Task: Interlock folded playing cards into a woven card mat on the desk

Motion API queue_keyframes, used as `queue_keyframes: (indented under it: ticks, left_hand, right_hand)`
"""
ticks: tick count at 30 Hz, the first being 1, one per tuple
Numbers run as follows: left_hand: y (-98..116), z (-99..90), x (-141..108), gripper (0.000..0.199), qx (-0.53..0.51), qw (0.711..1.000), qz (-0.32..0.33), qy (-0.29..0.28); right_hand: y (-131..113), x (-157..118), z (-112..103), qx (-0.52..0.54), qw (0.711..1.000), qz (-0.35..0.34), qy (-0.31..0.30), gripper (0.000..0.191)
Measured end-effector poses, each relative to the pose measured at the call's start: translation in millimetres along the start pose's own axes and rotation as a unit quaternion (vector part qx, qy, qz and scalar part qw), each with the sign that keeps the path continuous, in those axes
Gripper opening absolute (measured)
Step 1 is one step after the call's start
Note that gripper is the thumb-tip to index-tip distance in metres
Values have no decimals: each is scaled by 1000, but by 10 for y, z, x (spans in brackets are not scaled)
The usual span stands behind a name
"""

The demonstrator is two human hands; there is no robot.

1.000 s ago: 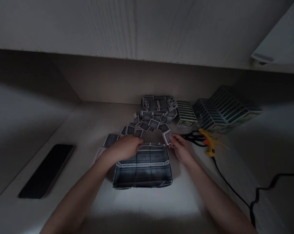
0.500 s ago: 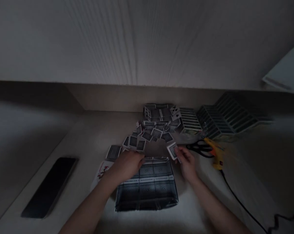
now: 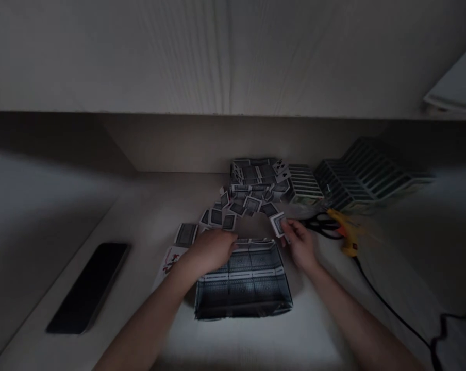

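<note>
Grey box walls (image 3: 252, 260) are standing, left hand (image 3: 213, 250) pinching their twelve-o'clock rim. Right hand (image 3: 300, 245) is gripping a card (image 3: 278, 225); loose cards (image 3: 229, 222) are lying unattached.

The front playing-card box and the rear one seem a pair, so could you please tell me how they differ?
The front box has the left hand at its far rim; the rear box sits untouched near the back wall. The front box's visible inside shows only card backs; the rear box also shows faces with black pips. Both are made with patterned cards.
</note>
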State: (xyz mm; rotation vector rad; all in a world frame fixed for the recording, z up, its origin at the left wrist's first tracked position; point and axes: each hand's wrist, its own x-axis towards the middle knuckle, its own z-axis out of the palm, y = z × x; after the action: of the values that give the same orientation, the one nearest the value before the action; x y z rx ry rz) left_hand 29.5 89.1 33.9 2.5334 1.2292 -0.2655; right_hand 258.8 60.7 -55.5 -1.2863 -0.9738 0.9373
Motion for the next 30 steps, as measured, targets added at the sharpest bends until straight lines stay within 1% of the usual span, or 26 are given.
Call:
queue_keyframes:
  ticks: [3,6,12,20,22,25,30]
  left_hand:
    - [6,5,6,27,6,1000,7,1]
    - [0,12,18,27,18,1000,12,6]
    - [15,2,21,28,28,999,10,12]
    - [37,7,-6,25,25,999,-14,27]
    - [36,-9,-19,27,18,1000,-5,19]
    - [49,-63,-20,29,19,1000,-14,-1]
    - [161,-148,65,23,10,999,-1,-33]
  right_hand:
    - [-18,34,9,-11,1000,-14,-9,27]
    - [-14,59,7,2,1000,-6,-17,28]
    - [-3,118,34,28,1000,0,-12,32]
    - [-15,153,62,20,1000,0,-15,32]
    - [-37,126,52,13,1000,3,-18,31]
    - [-76,69,39,6,1000,21,-16,31]
    - [-123,-8,1,-5,998,56,-5,29]
